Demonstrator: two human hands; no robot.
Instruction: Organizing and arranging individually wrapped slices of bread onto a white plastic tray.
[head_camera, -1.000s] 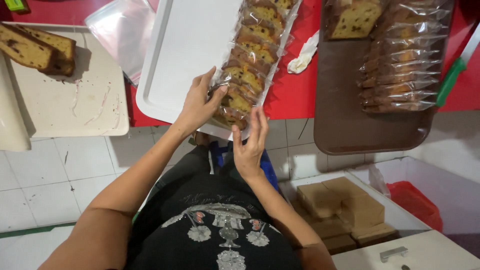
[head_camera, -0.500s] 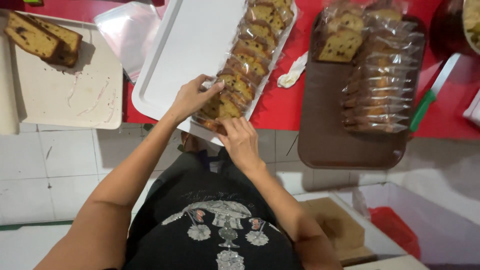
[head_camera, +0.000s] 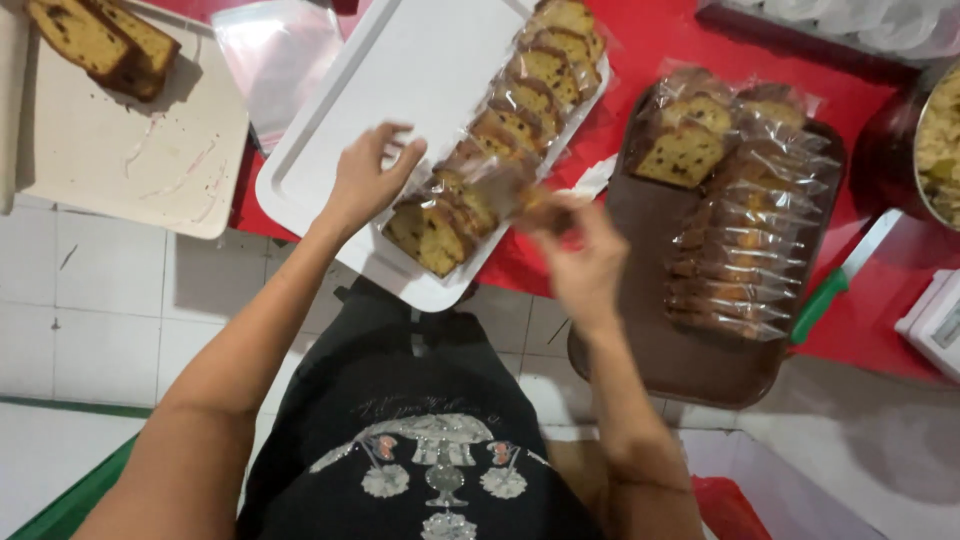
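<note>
Since a moment ago the right hand (head_camera: 580, 255) has pulled away from the row toward the brown tray (head_camera: 690, 350), blurred, its grip pinched on what looks like a wrapped cake slice (head_camera: 535, 195). The left hand (head_camera: 365, 180) rests half-open, steadying the other slices (head_camera: 500, 125) on the white tray (head_camera: 400, 70). I'd lift gently so neighbours don't topple.

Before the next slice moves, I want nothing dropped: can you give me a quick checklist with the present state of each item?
1. Left hand steady at the row of wrapped cake slices: ok.
2. Right hand firmly holding a slice: cannot tell, blurred.
3. White tray fully on the red table: not ok, its near corner overhangs.
4. Bare space on the brown tray: ok.
5. Green-handled knife away from both hands: ok.
</note>
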